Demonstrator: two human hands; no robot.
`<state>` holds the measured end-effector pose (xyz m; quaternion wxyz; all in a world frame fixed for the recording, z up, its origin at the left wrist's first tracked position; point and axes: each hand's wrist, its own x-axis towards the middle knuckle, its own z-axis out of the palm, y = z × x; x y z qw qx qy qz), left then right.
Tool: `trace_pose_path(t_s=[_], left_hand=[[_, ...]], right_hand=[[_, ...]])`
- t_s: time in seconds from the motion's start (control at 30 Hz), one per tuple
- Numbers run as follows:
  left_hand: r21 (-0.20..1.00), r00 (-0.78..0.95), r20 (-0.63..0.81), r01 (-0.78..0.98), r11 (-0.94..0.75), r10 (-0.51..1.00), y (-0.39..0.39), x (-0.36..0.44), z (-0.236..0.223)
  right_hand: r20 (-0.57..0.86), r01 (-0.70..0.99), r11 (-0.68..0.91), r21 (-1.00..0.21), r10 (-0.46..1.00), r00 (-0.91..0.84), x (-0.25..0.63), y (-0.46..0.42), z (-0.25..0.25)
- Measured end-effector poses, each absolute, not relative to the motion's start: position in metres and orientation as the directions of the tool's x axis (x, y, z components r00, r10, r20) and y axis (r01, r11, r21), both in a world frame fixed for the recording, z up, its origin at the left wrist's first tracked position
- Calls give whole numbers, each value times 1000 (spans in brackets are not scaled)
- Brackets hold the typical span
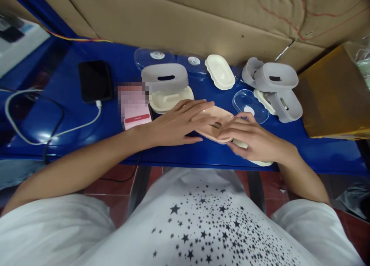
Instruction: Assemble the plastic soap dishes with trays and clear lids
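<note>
A pale pink oval soap dish (206,132) with a slot in its floor lies tilted at the desk's front, between my hands. My left hand (180,123) stretches over its left side, fingers extended along the rim and thumb apart. At the right end, my right hand (254,137) has its fingers curled over the rim, gripping it. Beneath that hand shows part of a cream tray (263,163), mostly hidden. Just beyond my left hand, a grey soap dish (164,75) stands behind another cream tray (173,99).
Along the back are clear lids (154,58), a cream tray (219,71) and stacked grey dishes (277,75). A clear lid (250,106) lies behind my right hand. Left are a pink phone-like item (137,119), a black device (95,81) and a white cable (72,131). A taped box (332,96) stands right.
</note>
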<state>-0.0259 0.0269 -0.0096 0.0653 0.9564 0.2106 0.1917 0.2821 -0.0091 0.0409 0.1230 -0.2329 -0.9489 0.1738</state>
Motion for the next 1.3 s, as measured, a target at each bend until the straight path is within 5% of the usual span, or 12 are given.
trace_pose_path(t_s=[0.3,0.57,0.8,1.03,1.3], left_hand=[[180,831,336,405,-896,443,28,-26,-13],[131,831,291,455,-881,473,29,-29,-7],[234,803,296,463,-855,517,32,-27,-14],[213,761,277,546,-810,586,30,-23,-10],[290,726,321,535,-793,607,34,-21,-25]], right_hand=[[123,518,829,-208,548,-827,289,3,21],[195,432,839,-330,508,-839,292,9,21],[235,368,758,-538,554,-799,293,26,37],[265,615,710,-344,701,-662,293,49,55],[59,603,728,-327,653,-755,293,30,34]])
